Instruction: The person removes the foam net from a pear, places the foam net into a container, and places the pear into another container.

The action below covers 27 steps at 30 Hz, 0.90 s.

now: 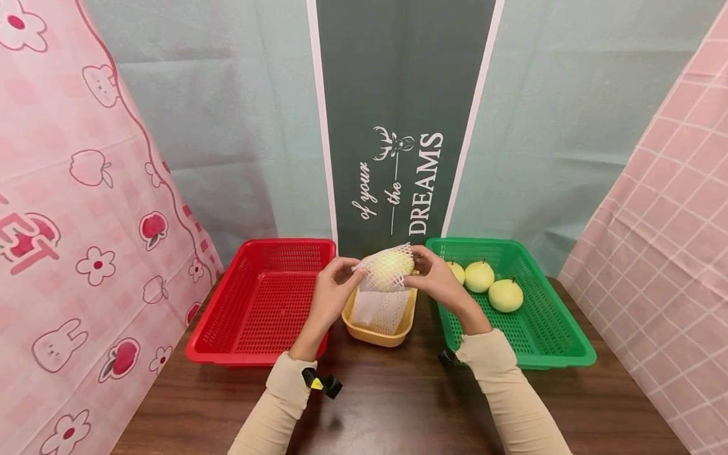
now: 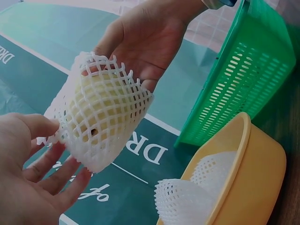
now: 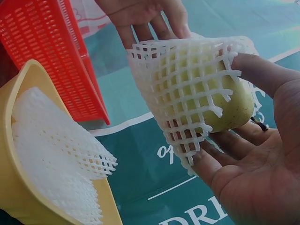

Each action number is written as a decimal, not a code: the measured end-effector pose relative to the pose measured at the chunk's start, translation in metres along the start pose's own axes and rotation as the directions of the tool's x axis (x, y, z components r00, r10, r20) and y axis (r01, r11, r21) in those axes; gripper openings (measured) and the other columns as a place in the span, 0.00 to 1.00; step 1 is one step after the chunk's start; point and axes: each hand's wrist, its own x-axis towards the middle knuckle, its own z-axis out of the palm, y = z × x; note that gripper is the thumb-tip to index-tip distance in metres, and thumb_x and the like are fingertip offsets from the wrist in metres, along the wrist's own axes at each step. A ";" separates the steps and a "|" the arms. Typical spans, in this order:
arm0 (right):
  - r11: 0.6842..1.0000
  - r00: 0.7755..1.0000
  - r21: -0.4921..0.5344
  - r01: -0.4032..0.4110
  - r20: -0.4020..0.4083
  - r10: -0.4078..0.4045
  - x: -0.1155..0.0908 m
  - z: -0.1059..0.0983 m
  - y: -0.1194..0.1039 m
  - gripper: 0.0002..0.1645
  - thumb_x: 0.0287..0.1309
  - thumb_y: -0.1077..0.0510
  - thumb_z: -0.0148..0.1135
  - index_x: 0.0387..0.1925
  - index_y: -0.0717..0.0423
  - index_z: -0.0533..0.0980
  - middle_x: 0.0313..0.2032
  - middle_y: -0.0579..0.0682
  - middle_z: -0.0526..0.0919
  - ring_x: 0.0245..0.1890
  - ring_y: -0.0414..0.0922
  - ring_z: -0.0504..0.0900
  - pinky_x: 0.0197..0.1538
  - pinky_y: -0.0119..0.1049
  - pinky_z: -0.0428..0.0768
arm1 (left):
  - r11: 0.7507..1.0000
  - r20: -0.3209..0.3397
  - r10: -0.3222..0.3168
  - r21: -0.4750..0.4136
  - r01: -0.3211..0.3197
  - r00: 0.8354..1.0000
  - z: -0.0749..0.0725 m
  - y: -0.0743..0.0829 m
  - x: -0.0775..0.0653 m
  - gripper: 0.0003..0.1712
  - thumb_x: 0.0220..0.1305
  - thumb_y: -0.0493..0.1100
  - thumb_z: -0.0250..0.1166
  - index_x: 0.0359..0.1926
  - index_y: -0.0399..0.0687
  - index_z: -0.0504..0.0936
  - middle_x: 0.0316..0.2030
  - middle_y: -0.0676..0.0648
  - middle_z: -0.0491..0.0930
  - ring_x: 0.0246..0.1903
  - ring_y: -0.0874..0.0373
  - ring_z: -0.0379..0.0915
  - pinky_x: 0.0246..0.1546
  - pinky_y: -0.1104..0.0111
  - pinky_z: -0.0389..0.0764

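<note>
A pale yellow-green pear [image 3: 234, 105] sits inside a white foam net sleeve [image 2: 105, 112], held up above the yellow basket. My left hand [image 1: 332, 291] pinches the sleeve's left edge between thumb and fingers. At the other end, my right hand [image 1: 440, 278] grips the pear and the sleeve's open rim, fingers underneath and thumb on the near side. In the right wrist view the pear's stem end sticks out of the netting toward the right palm. More foam net sleeves [image 1: 380, 311] lie in the yellow basket [image 1: 378, 339] below.
To the left stands a red plastic basket [image 1: 279, 309] with nothing visible inside. A green basket [image 1: 546, 328] on the right holds several bare pears [image 1: 505, 295]. All stand on a dark wooden table [image 1: 392, 404], before a printed cloth backdrop [image 1: 250, 126].
</note>
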 end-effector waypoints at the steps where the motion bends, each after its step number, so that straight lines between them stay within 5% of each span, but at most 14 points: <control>1: 1.000 1.000 -0.004 -0.005 0.000 0.005 0.000 0.000 0.000 0.40 0.57 0.68 0.68 0.71 0.66 0.66 0.58 0.67 0.80 0.51 0.44 0.83 0.49 0.32 0.84 | 1.000 0.018 -0.007 -0.007 0.007 1.000 0.000 0.000 0.000 0.13 0.69 0.40 0.73 0.53 0.41 0.86 0.50 0.40 0.86 0.50 0.51 0.84 0.56 0.65 0.84; 8: 0.999 0.999 -0.018 -0.032 0.017 0.032 -0.001 0.001 0.000 0.40 0.59 0.66 0.69 0.72 0.65 0.66 0.62 0.69 0.79 0.62 0.58 0.82 0.50 0.32 0.84 | 0.997 0.139 -0.064 -0.036 0.070 0.988 0.003 0.001 -0.001 0.23 0.72 0.43 0.71 0.66 0.48 0.82 0.63 0.43 0.82 0.63 0.48 0.81 0.66 0.55 0.81; 16: 1.000 0.999 -0.021 -0.022 0.028 0.022 -0.003 0.002 0.000 0.39 0.60 0.66 0.68 0.71 0.66 0.66 0.61 0.69 0.79 0.63 0.61 0.81 0.51 0.32 0.84 | 1.000 0.025 0.027 0.011 -0.027 0.999 0.005 -0.002 0.001 0.14 0.68 0.42 0.74 0.52 0.43 0.90 0.50 0.43 0.87 0.48 0.52 0.80 0.51 0.75 0.80; 27: 0.999 0.999 -0.032 -0.035 0.017 0.036 -0.002 -0.002 0.002 0.39 0.62 0.66 0.69 0.73 0.65 0.67 0.65 0.70 0.77 0.64 0.63 0.79 0.53 0.34 0.83 | 1.000 -0.039 -0.002 0.021 0.003 0.999 0.005 -0.003 0.001 0.11 0.68 0.43 0.75 0.48 0.45 0.90 0.43 0.42 0.90 0.41 0.58 0.83 0.43 0.76 0.81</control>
